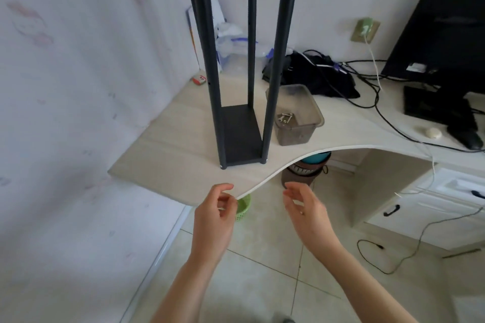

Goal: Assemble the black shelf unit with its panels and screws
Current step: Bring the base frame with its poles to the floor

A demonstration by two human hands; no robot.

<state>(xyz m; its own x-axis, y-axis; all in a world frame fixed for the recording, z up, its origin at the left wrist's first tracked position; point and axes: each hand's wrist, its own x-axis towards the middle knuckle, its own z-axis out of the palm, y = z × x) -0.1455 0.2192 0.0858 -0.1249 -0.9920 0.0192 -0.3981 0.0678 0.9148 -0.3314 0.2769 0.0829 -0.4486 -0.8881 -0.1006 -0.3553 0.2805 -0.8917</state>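
Observation:
The black shelf unit (242, 134) stands upright on the light wooden desk (168, 149), with several tall black poles rising out of the top of the view from a black bottom panel. A clear plastic box (296, 115) with screws and small metal parts (284, 117) sits just right of it. My left hand (216, 217) hovers at the desk's front edge, below the shelf, fingers loosely curled and empty. My right hand (305, 207) hangs beside it to the right, fingers relaxed, holding nothing. Neither hand touches the shelf.
A black monitor (443, 42) and its stand are at the back right, with tangled cables and a black bag (320, 73) behind the box. A green basket (242, 208) and stacked bowls (309, 168) sit under the desk. White drawers (430, 204) are at right.

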